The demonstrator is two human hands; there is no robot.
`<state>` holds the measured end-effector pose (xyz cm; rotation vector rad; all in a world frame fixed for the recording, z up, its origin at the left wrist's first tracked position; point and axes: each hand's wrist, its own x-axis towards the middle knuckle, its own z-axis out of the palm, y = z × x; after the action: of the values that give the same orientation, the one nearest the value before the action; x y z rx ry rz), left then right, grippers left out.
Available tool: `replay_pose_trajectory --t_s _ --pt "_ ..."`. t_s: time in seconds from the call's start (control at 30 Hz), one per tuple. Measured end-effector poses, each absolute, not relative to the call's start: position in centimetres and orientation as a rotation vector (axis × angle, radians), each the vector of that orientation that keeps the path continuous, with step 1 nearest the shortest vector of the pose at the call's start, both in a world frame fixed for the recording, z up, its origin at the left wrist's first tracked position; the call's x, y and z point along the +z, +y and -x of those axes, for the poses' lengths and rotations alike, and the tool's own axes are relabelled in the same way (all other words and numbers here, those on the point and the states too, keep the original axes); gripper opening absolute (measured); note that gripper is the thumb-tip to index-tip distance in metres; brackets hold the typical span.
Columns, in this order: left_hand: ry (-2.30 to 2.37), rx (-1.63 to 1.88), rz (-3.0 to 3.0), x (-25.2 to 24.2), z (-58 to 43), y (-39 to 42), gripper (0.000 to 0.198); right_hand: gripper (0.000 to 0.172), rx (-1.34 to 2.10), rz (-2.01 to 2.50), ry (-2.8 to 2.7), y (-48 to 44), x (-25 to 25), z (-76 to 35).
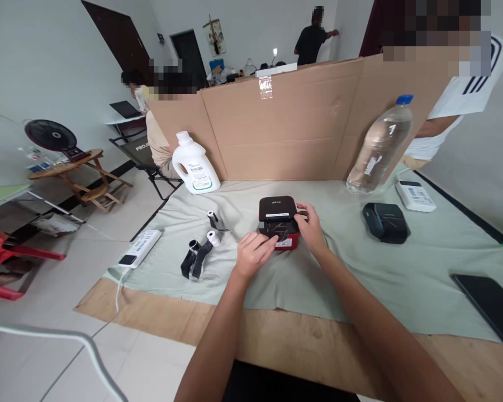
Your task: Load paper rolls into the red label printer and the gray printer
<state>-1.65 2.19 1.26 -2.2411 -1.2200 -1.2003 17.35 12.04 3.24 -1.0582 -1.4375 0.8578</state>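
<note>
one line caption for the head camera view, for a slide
Left hand and right hand touch a red-and-black device, small rolls to its left on the pale green cloth.

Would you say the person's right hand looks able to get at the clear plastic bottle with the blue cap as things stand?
Probably yes: nothing seems to stand between the right hand and the clear plastic bottle, though that hand would first have to leave the red-and-black device.

Your left forearm (220, 329) and right forearm (373, 312) reach bare from the near edge, angling together. Your left hand (252, 254) lies palm down, fingers (268, 244) bent rightward; your right hand (310, 228), slightly farther, curls leftward.
</note>
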Motion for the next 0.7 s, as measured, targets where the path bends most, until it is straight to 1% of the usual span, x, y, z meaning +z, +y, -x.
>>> replay_pose_trajectory --t_s 0.17,0.33,0.43,0.5,0.63,0.7 --pt "-1.211 -1.209 2.225 0.9 1.6 1.9 0.024 0.043 0.972 1.077 -1.404 12.5 3.5 -17.1" --pt "-1.176 -1.232 2.225 0.7 1.3 1.4 0.022 0.054 1.044 1.102 -1.309 12.7 3.1 -16.9" --pt "-1.215 -1.35 2.294 0.6 0.8 1.3 0.013 0.057 1.117 1.118 -1.262 12.6 2.5 -16.6" --pt "-1.397 -1.609 2.206 0.6 0.3 2.0 0.012 0.059 1.162 1.103 -1.241 12.5 2.3 -16.4" --pt "-2.076 -2.344 1.567 0.9 -0.1 5.4 0.025 0.057 1.215 1.063 -1.195 12.5 2.2 -16.1" --pt "-2.301 -2.582 1.515 1.0 0.1 7.2 0.03 0.056 1.222 1.06 -1.186 12.5 2.2 -16.0"
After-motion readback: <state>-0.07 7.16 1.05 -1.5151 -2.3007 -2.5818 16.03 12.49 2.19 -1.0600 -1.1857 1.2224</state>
